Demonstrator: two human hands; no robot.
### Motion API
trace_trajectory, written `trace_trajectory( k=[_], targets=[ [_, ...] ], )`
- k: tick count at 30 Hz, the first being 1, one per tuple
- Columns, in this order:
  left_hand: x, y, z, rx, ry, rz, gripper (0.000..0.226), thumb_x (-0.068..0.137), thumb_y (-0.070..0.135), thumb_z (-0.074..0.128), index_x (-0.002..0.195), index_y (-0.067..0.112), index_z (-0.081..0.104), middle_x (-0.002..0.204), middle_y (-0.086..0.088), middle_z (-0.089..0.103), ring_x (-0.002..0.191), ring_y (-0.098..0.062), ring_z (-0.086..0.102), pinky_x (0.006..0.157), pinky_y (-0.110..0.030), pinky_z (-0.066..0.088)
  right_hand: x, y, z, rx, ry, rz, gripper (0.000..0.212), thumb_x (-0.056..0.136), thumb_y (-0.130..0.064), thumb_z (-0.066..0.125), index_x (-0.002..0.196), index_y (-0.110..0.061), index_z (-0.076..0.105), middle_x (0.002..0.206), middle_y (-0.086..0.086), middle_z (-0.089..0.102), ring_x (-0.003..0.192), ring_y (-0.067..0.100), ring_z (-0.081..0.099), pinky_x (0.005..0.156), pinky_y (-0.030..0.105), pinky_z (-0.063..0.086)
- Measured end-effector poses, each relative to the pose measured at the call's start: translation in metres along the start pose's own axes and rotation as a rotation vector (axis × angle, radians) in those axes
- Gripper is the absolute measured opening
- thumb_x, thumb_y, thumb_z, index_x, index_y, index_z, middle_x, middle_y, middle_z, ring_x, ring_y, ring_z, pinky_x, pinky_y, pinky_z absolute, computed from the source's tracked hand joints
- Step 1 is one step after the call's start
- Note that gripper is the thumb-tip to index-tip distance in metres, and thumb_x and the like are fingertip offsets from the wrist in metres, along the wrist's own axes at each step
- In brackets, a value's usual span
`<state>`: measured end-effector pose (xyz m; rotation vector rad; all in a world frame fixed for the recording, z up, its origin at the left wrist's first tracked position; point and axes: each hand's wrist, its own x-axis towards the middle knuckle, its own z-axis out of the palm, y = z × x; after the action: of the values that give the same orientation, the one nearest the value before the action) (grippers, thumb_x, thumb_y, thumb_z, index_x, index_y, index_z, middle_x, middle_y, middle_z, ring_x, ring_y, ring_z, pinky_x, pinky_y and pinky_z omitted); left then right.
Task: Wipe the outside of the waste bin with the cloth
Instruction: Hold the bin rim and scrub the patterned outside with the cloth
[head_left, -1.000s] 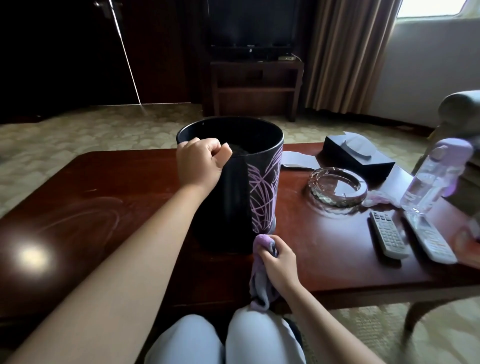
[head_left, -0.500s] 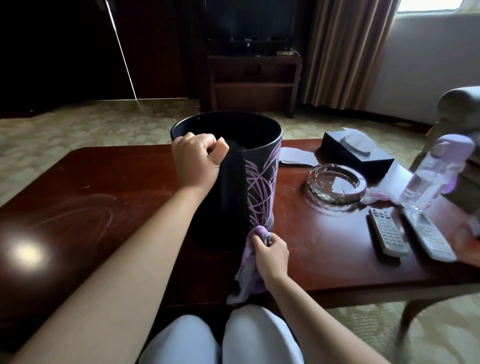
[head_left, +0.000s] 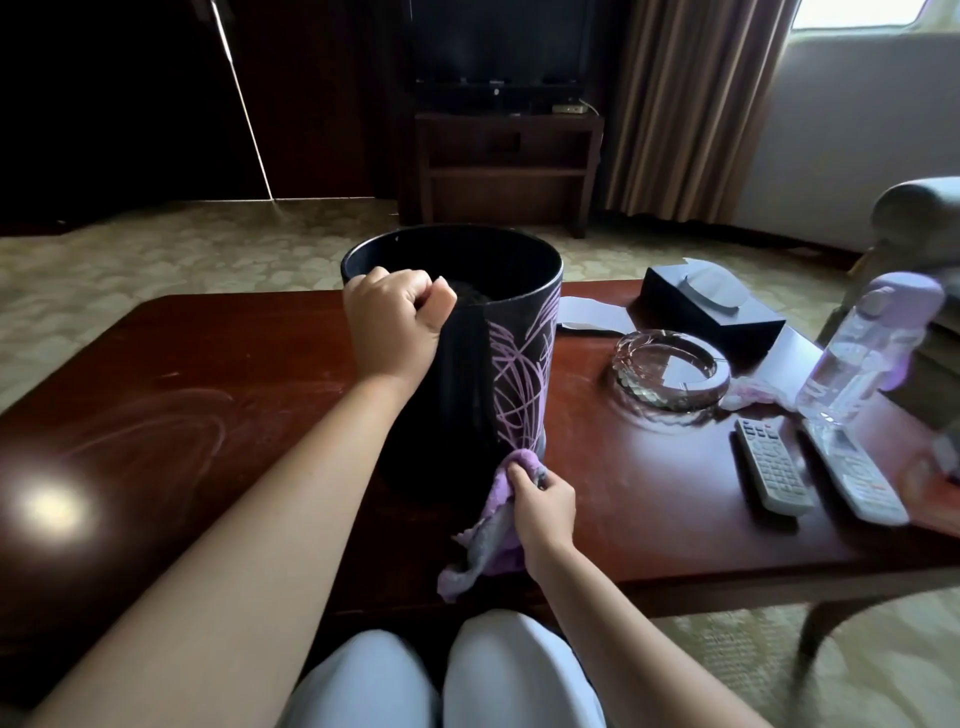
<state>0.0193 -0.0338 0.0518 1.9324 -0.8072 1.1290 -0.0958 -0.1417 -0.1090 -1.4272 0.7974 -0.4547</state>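
Meanwhile, at the frame's centre, your left hand (head_left: 397, 325) stayed clenched over the rim of the waste bin (head_left: 467, 358) on the table (head_left: 649, 493) as your right hand (head_left: 543, 506), fingers bunching the cloth (head_left: 493, 525), slid up from the edge to the bin's foot, starting a fresh stroke.

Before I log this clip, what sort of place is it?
Probably a hotel room or a sitting room: a television on a stand, a low table with two remotes, and a patterned carpet.
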Motion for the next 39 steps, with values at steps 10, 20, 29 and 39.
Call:
trace_trajectory(
  k=[10,20,29,39],
  targets=[
    [0.0,-0.001,0.0,0.021,-0.004,0.006,0.045,0.088,0.033,0.041,0.05,0.019,0.021,0.044,0.013,0.013,0.045,-0.018,0.024,0.058,-0.035,0.031,-0.003,-0.009,0.001,0.049,0.007,0.149,0.013,0.081,-0.021,0.066,0.069,-0.015,0.065,0.073,0.004,0.066,0.074,0.019,0.061,0.074,0.031,0.048],
    [0.0,-0.001,0.0,0.035,-0.002,0.021,0.046,0.087,0.03,0.042,0.051,0.028,0.013,0.044,0.013,0.011,0.045,-0.016,0.02,0.059,-0.031,0.025,-0.007,-0.018,-0.002,0.16,-0.053,0.178,0.017,0.083,-0.016,0.067,0.067,-0.013,0.064,0.071,0.008,0.063,0.069,0.018,0.058,0.065,0.027,0.046],
    [0.0,-0.001,-0.001,0.057,0.003,0.027,0.044,0.087,0.029,0.042,0.05,0.019,0.021,0.045,0.013,0.011,0.045,-0.019,0.023,0.058,-0.031,0.024,-0.015,-0.037,0.007,0.259,-0.048,-0.035,0.02,0.084,-0.017,0.067,0.064,-0.013,0.066,0.061,0.0,0.062,0.06,0.01,0.056,0.06,0.023,0.046],
    [-0.001,0.0,0.0,0.074,-0.02,0.014,0.044,0.086,0.033,0.04,0.052,0.027,0.014,0.045,0.012,0.013,0.048,-0.019,0.029,0.06,-0.036,0.032,-0.012,-0.047,0.012,0.243,0.014,-0.046,0.026,0.08,-0.024,0.069,0.058,-0.013,0.062,0.059,0.002,0.06,0.062,0.013,0.055,0.064,0.029,0.046]
  ],
)
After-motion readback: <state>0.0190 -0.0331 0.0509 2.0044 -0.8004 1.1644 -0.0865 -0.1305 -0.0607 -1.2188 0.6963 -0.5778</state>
